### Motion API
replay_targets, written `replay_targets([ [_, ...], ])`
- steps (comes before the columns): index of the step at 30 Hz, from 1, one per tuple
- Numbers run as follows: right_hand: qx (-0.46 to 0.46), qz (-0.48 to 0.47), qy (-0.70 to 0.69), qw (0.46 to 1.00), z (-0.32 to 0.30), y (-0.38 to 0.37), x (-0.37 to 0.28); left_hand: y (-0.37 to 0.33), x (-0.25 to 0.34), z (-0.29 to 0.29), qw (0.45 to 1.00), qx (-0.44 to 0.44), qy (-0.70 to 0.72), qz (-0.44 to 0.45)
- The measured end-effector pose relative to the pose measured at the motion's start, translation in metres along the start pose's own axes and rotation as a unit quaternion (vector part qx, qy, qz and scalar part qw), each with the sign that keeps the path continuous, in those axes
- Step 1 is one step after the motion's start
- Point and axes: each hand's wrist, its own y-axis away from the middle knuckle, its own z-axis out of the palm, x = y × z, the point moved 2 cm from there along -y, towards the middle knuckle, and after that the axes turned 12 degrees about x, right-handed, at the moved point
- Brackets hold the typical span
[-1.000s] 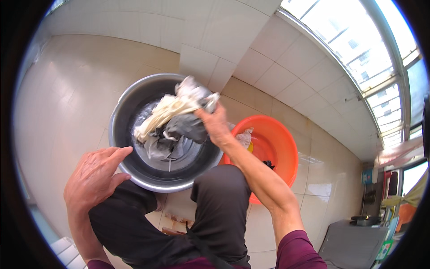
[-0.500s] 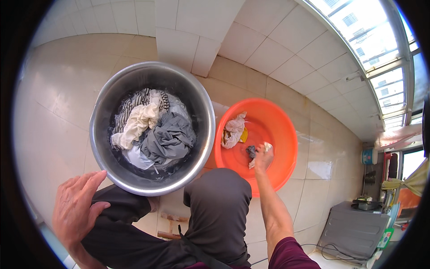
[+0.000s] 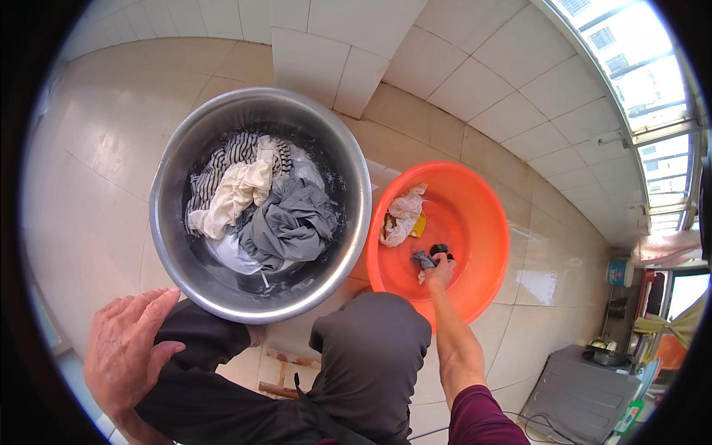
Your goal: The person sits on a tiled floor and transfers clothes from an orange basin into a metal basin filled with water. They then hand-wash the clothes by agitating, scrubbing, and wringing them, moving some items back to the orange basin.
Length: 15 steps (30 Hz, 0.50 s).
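My right hand (image 3: 439, 273) is nearer, its fingers at the small dark cloth (image 3: 438, 249) in the orange basin (image 3: 475, 237); whether they grip, I cannot tell. My left hand (image 3: 130, 343) hangs wide.

Downward fisheye view, head height

Glossy beige tiled floor (image 3: 104, 148), wide grey metal basin (image 3: 263, 111) standing on it, orange basin (image 3: 478, 222) just beside

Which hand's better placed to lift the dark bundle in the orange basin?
Likely right: the right hand is inside the orange basin, at the dark bundle. The left hand is beside the metal basin, farther off.
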Motion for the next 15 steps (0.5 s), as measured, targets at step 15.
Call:
replay_targets([
  [15,-0.12,-0.007,0.096,0.988,0.069,-0.021,-0.154,0.005,0.002,0.0,0.999,0.005,-0.025,-0.031],
])
